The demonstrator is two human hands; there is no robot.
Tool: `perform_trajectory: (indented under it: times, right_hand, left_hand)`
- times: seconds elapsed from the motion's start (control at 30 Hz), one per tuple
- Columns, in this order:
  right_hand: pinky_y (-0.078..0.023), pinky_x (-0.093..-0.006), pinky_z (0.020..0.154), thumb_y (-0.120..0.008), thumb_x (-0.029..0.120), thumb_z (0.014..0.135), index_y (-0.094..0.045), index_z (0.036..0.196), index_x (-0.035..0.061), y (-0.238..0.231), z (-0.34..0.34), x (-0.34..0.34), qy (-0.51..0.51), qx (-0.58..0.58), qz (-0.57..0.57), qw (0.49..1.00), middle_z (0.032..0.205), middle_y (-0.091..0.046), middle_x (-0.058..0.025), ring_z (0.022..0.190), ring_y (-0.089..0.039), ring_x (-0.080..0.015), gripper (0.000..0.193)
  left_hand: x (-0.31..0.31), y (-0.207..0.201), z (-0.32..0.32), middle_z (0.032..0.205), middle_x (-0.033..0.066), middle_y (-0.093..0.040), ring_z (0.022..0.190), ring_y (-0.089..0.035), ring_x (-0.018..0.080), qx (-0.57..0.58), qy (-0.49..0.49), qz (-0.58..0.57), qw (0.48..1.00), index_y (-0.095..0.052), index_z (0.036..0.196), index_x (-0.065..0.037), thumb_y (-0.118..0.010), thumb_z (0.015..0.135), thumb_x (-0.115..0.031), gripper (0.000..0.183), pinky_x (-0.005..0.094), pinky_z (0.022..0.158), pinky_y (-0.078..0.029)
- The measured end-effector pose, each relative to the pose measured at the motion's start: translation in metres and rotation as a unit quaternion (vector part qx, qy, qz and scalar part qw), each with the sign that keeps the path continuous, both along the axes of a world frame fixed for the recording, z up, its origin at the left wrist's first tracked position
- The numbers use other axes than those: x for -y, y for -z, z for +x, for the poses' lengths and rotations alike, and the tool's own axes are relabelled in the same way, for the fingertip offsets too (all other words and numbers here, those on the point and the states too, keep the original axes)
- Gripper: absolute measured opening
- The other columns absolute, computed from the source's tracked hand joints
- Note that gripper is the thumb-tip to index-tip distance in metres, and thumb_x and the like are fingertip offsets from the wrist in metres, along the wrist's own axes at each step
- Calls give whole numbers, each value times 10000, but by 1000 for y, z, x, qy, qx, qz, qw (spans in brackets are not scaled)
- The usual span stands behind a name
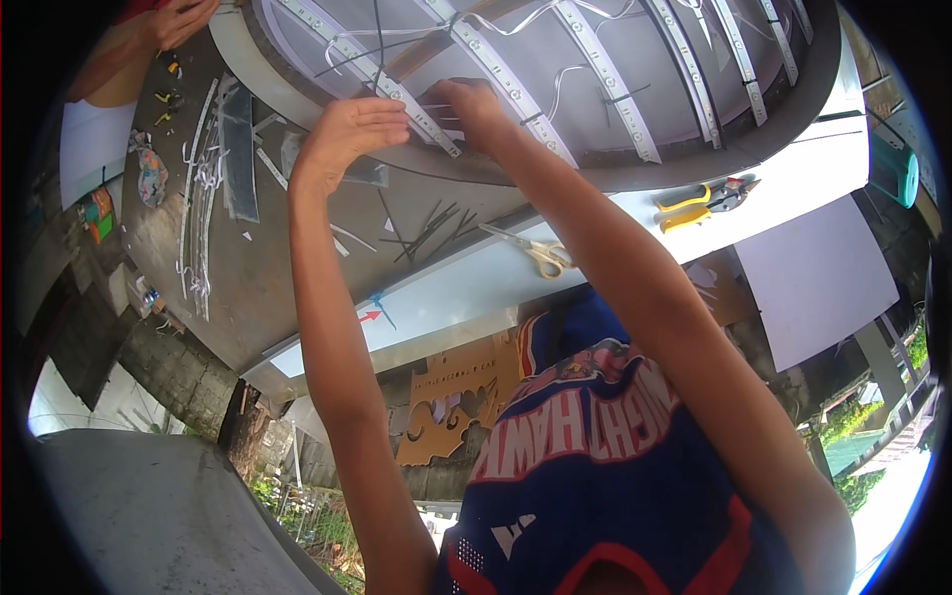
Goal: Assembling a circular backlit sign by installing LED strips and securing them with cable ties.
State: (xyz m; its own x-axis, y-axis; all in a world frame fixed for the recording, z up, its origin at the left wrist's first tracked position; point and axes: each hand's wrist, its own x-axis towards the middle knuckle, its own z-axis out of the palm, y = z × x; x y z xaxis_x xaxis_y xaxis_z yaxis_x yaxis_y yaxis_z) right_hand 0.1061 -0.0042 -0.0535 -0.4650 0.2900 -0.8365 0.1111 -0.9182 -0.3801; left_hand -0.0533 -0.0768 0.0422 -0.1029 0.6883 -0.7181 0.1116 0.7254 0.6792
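Observation:
At the near left part of a large rounded panel frame (595,183), both hands work around a white LED strip (429,127). My left hand (357,134) lies at the strip's left side, fingers stretched out together and pointing right, their tips at its edge. Just right of the strip, my right hand (468,109) has its fingers bent inward near thin white wires; what its fingertips pinch, if anything, is hidden. Black cable ties (379,40) stick up from the same strip. More LED strips (496,74) run in rows across the panel, joined by white wires (516,33).
White-handled scissors (545,260) and yellow-handled snips (704,203) lie on the white near ledge (466,283). Cut black ties (431,230) and white strip scraps (203,188) are scattered on the grey table (268,288). Another person's hand (178,22) is at the far left.

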Motion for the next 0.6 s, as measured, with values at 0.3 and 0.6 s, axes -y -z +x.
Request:
perform_trajectory:
  times: [0.3,0.6]
  right_hand:
    - [-496,-346,807,-569,150,885,-616,1083,62,36,-2,14,105,-142,-8,984,1051,-661,-83,970,-633,-207,221]
    - [-523,-348,771,-587,157,899,-618,1066,6,39,-8,10,35,-76,-15,996,987,-669,-107,877,-657,-220,228]
  left_hand:
    - [-3,27,8,906,97,-670,818,-646,152,-84,-38,41,995,-676,1016,40,-614,907,-143,222,251,741,-532]
    - [-2,-4,-15,897,128,-704,810,-673,231,-352,84,36,931,-694,1016,-18,-613,841,-119,218,345,717,-505]
